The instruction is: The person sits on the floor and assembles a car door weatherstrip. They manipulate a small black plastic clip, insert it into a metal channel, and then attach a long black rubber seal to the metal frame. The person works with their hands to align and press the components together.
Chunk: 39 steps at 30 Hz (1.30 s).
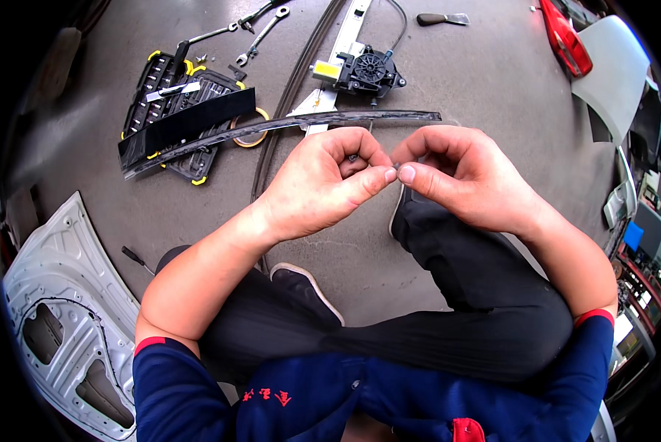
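The left hand (319, 183) and right hand (477, 177) pinch close together at centre, whether on something I cannot tell, so light, steady fingertips seem best, clear of the black strip (282, 125) at upper centre.

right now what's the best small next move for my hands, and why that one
I'd probably ease the right hand slightly away from the left hand. Their thumb tips and forefingers crowd close together, and anything pinched between them is too small or hidden to make out, so a little gap might show which hand, if either, has hold of something.
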Each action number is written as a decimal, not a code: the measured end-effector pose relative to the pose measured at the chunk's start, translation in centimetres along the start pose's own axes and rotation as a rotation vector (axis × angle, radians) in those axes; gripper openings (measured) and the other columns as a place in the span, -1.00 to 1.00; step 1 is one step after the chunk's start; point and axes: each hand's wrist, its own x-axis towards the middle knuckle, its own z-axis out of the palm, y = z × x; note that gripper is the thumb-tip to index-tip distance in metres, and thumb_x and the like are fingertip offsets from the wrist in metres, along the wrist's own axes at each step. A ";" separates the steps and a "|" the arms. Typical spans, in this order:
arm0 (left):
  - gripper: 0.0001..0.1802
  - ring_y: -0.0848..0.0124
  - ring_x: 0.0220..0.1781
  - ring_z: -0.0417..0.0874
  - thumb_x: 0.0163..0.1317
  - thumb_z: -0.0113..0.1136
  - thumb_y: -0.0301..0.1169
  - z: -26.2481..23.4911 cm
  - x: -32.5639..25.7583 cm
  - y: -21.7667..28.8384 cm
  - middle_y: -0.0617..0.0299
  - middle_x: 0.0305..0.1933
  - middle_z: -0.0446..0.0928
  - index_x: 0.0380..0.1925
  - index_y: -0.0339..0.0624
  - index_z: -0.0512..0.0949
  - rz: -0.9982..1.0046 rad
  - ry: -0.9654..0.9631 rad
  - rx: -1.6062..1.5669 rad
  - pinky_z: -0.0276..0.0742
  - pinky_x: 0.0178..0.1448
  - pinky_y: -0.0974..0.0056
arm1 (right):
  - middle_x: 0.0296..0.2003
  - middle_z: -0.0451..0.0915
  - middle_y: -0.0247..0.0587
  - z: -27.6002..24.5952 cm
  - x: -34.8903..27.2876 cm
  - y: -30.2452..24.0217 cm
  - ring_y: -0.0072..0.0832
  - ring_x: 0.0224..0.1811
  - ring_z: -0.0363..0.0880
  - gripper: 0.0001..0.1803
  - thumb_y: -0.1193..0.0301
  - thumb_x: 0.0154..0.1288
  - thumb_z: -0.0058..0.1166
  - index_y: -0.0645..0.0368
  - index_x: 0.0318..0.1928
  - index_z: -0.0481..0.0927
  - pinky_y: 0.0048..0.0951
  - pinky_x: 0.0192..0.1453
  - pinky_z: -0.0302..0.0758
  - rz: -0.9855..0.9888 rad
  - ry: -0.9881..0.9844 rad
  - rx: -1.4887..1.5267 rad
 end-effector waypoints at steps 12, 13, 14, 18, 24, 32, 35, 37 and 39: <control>-0.79 0.76 -0.42 0.28 0.41 0.40 -0.31 0.0 0.0 0.3 0.56 -0.45 0.41 -0.19 -0.20 0.61 -0.060 -0.005 -0.071 0.20 -0.36 0.52 | 0.05 0.65 -0.21 -2.1 0.6 0.7 -0.61 -0.11 0.62 -0.47 0.22 0.56 0.15 0.24 0.36 0.40 -0.38 0.04 0.64 0.239 0.002 0.628; -0.80 0.76 -0.43 0.28 0.41 0.40 -0.31 -0.2 0.0 0.2 0.56 -0.45 0.41 -0.20 -0.19 0.62 -0.075 -0.004 -0.069 0.20 -0.36 0.52 | 0.07 0.64 -0.21 -1.9 0.7 0.8 -0.61 -0.10 0.62 -0.44 0.19 0.58 0.12 0.25 0.40 0.39 -0.36 0.08 0.64 0.281 -0.022 0.654; -0.80 0.76 -0.43 0.28 0.41 0.40 -0.31 -0.2 0.1 0.1 0.56 -0.44 0.42 -0.20 -0.18 0.62 -0.089 -0.004 -0.066 0.19 -0.36 0.53 | 0.07 0.64 -0.23 -1.3 0.6 0.9 -0.61 -0.07 0.62 -0.44 0.16 0.62 0.08 0.26 0.42 0.41 -0.36 0.09 0.66 0.315 -0.032 0.522; -0.80 0.74 -0.42 0.30 0.40 0.40 -0.29 -0.2 0.2 -0.5 0.54 -0.45 0.42 -0.21 -0.17 0.64 -0.068 -0.018 -0.119 0.24 -0.34 0.49 | -0.05 0.64 -0.34 0.0 0.8 0.7 -0.64 -0.11 0.54 -0.54 0.09 0.58 0.15 0.26 0.14 0.64 -0.48 0.06 0.62 0.401 -0.220 0.500; -0.75 0.64 -0.40 0.39 0.38 0.42 -0.17 -0.2 0.6 -1.8 0.48 -0.37 0.52 -0.16 -0.09 0.68 -0.256 0.035 -0.584 0.41 -0.24 0.42 | -0.13 0.65 -0.35 0.6 0.6 2.0 -0.68 -0.10 0.54 -0.61 0.20 0.52 0.26 0.29 0.08 0.64 -0.54 0.01 0.56 0.109 -0.096 0.117; -0.83 0.61 -0.40 0.31 0.43 0.36 -0.26 0.7 0.4 -2.6 0.51 -0.38 0.43 -0.11 -0.05 0.64 -0.228 0.143 -0.719 0.35 -0.18 0.37 | -0.29 0.61 -0.46 2.2 1.5 2.8 -0.72 -0.27 0.50 -0.71 0.25 0.48 0.32 0.23 -0.07 0.64 -0.58 -0.17 0.47 0.241 -0.078 0.347; -0.82 0.62 -0.40 0.31 0.43 0.35 -0.26 1.0 0.5 -2.7 0.51 -0.38 0.43 -0.11 -0.07 0.63 -0.186 0.239 -0.584 0.36 -0.18 0.37 | -0.23 0.65 -0.41 2.6 1.4 2.5 -0.67 -0.23 0.53 -0.76 0.25 0.48 0.32 0.16 -0.11 0.64 -0.55 -0.05 0.52 0.216 -0.133 0.471; -0.81 0.62 -0.40 0.32 0.43 0.35 -0.26 1.0 0.5 -2.6 0.51 -0.38 0.43 -0.11 -0.08 0.63 -0.167 0.288 -0.465 0.37 -0.18 0.37 | -0.32 0.57 -0.52 2.6 1.2 2.4 -0.74 -0.29 0.46 -0.80 0.30 0.48 0.30 0.17 -0.10 0.64 -0.58 -0.17 0.42 0.180 -0.095 0.529; -0.82 0.61 -0.40 0.34 0.43 0.33 -0.27 0.7 0.4 -2.2 0.48 -0.38 0.43 -0.11 -0.09 0.61 -0.147 0.245 -0.420 0.38 -0.18 0.37 | -0.33 0.57 -0.52 2.0 1.1 2.6 -0.74 -0.28 0.46 -0.81 0.31 0.48 0.30 0.16 -0.10 0.64 -0.58 -0.17 0.42 0.157 -0.112 0.512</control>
